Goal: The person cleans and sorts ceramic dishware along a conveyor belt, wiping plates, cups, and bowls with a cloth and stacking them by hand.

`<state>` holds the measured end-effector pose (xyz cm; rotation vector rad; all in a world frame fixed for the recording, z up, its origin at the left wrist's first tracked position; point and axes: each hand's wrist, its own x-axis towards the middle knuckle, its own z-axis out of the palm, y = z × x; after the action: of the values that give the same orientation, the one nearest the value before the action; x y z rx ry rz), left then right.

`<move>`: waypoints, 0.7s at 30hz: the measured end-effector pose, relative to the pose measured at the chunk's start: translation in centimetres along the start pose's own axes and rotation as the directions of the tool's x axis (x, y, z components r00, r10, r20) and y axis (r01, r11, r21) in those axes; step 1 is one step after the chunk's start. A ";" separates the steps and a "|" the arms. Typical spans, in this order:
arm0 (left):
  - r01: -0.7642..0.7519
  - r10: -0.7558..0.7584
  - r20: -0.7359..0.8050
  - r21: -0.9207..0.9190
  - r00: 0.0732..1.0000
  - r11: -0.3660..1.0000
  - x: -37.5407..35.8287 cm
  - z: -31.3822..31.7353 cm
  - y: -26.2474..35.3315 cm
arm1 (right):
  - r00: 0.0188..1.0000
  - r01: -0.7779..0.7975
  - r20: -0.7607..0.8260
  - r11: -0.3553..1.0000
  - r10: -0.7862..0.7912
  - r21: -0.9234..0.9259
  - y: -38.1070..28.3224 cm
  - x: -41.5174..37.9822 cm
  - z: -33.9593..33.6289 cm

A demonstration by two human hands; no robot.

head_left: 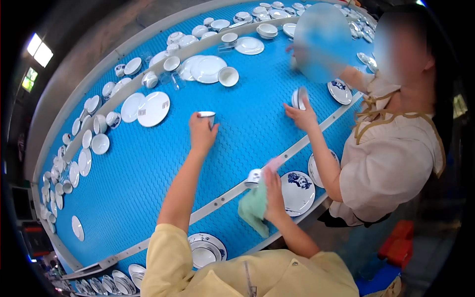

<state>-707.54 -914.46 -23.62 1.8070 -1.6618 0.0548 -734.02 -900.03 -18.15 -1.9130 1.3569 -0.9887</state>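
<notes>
left hand [202, 132] fingers clamped on a small cup [207, 117] — right hand [273, 194] gripping a green cloth [253, 208] (over blue belt [148, 168])

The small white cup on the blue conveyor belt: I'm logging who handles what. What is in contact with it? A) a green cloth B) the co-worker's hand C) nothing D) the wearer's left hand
D: the wearer's left hand grips the small white cup over the blue conveyor belt; the green cloth is in the right hand.

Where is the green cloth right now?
In the head view, the green cloth hangs from the right hand, lower centre, beside a small cup and a blue-patterned plate.
</notes>
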 end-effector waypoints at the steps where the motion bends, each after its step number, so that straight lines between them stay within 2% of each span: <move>1: -0.012 0.012 -0.030 0.000 0.999 1.000 0.0 -0.3 -0.2 | 0.973 0.230 0.123 0.835 -0.195 -0.499 -0.3 2.2 -0.6; 2: 0.045 -0.045 -0.002 -0.034 0.999 0.998 -0.1 -0.9 -0.8 | 0.977 0.213 0.096 0.831 -0.192 -0.513 -0.2 3.2 -0.5; 3: 0.093 -0.091 0.030 -0.078 0.995 0.993 -0.1 -1.5 -1.6 | 0.955 0.221 0.288 0.808 -0.067 -0.546 0.1 4.4 0.1; 4: 0.084 -0.085 -0.024 -0.054 0.996 0.995 -0.2 -1.6 -2.5 | 0.891 0.226 0.447 0.781 0.076 -0.582 0.7 5.8 0.4; 5: 0.119 -0.139 -0.062 -0.253 0.988 0.960 -0.5 -0.6 -4.3 | 0.911 0.229 0.413 0.814 0.015 -0.534 1.8 6.4 0.6; 6: -0.057 0.046 -0.178 -0.056 0.983 0.997 -0.9 -1.0 -4.8 | 0.922 0.244 0.384 0.842 -0.048 -0.480 2.9 6.4 0.6; 8: 0.111 -0.135 -0.121 -0.188 0.983 0.976 -2.5 -2.4 -4.0 | 0.931 0.178 0.364 0.870 0.002 -0.460 4.2 6.1 -0.5; 10: 0.093 -0.087 0.034 -0.256 0.996 0.962 -5.2 -5.1 -1.9 | 0.926 0.123 0.375 0.909 0.039 -0.399 5.3 5.1 -1.2; 12: -0.091 0.123 0.133 -0.227 0.983 0.970 -8.1 -8.2 1.8 | 0.847 0.071 0.529 0.973 0.057 -0.219 6.3 3.5 -1.8; 13: -0.069 0.135 0.228 -0.275 0.964 0.959 -10.1 -8.8 2.9 | 0.839 0.067 0.541 0.975 0.061 -0.214 6.0 2.9 -2.1; 15: -0.049 0.191 0.396 -0.341 0.898 0.939 -13.2 -9.9 5.2 | 0.813 -0.148 0.539 0.973 0.220 -0.175 4.8 2.2 -3.0; 16: -0.050 0.227 0.470 -0.360 0.853 0.932 -14.0 -10.6 6.7 | 0.814 -0.152 0.537 0.973 0.223 -0.175 4.9 1.7 -3.2; 18: -0.007 0.242 0.482 -0.439 0.842 0.899 -13.3 -12.7 11.3 | 0.838 -0.256 0.525 0.958 0.151 0.133 4.9 1.4 -3.3; 19: -0.050 0.218 0.398 -0.391 0.891 0.919 -13.4 -13.1 12.7 | 0.813 -0.318 0.560 0.928 0.162 0.193 3.5 2.1 -4.5; 20: -0.051 0.220 0.399 -0.393 0.890 0.918 -13.3 -12.5 13.9 | 0.813 -0.319 0.558 0.928 0.164 0.193 3.1 2.5 -5.1; 21: 0.350 -0.043 0.515 -0.517 0.856 0.781 -13.4 -11.8 14.9 | 0.824 -0.342 0.554 0.884 0.119 0.319 3.0 3.0 -5.5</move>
<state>-718.67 -896.47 -14.11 1.5408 -1.5275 -0.9929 -739.56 -904.07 -16.84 -1.4943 0.9432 -0.5129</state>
